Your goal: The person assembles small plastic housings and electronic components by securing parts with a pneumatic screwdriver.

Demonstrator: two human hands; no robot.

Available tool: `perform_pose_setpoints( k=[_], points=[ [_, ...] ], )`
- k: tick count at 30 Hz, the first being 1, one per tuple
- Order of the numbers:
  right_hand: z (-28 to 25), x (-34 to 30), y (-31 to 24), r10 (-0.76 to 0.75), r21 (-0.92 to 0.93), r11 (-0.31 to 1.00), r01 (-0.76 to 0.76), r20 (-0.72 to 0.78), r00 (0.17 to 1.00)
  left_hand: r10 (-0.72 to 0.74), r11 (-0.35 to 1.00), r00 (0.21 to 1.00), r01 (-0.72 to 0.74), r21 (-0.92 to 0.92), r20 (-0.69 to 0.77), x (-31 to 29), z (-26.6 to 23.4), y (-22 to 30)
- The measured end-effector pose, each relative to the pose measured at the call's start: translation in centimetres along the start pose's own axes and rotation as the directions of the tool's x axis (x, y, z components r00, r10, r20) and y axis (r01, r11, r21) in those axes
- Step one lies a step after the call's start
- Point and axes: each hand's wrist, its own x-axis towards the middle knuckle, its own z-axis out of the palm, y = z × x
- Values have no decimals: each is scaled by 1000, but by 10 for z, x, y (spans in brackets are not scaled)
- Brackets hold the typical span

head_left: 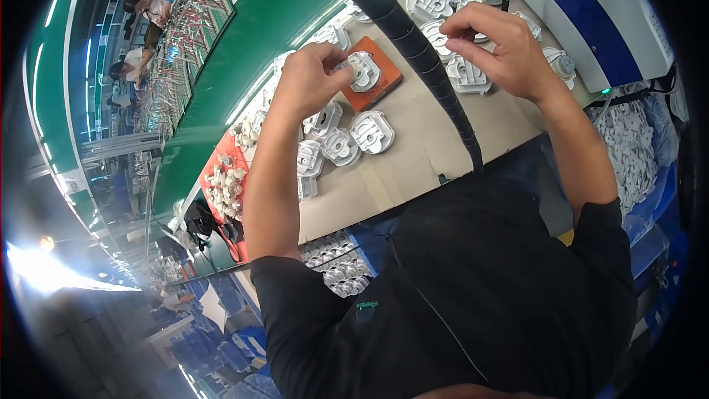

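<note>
My left hand [314,77] is curled at the left edge of a round white plastic housing [363,72], thumb and forefinger closed against it. The housing lies on an orange-brown square block [388,77] on the bench. To the right, my right hand [506,48] is above more white housings [467,74], thumb and forefinger curved with a small gap between their tips. Nothing shows in that gap. Several more white housings [373,131] lie below and beside my left forearm, partly hidden by it.
A black wrapped flexible tube [413,41] crosses between my hands. Small pale parts lie on a red mat [225,185] at the left. A white and blue machine [591,22] stands far right, above a bag of white parts [624,148]. People [159,0] work beyond the green surface.
</note>
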Motion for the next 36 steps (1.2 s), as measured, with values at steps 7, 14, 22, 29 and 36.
perform_pose_setpoints(
  k=[7, 14, 22, 29, 36],
  points=[
    [1, 2, 1, -27, -8, 1000, 27, -9, 1000, -42, 998, 999, 42, -36, 12, 4, 2, 1],
    [-3, -1, 2, -35, -32, 999, 34, -13, 999, -65, 994, 997, 61, -95, -38, 2, 15, -3],
    [8, 14, -9, -83, -41, 996, 83, 3, 997, 30, 988, 990, -49, -144, -134, -4, 24, -15],
    [7, 89, -70, -215, 8, 976, 216, -78, 974, 53, 987, 980, -80, -141, -190, -6, 20, -24],
    [71, 179, -121, -470, -67, 873, 483, -381, 796, -15, 978, 985, -21, -207, -170, -34, 19, -24]
  ],
)
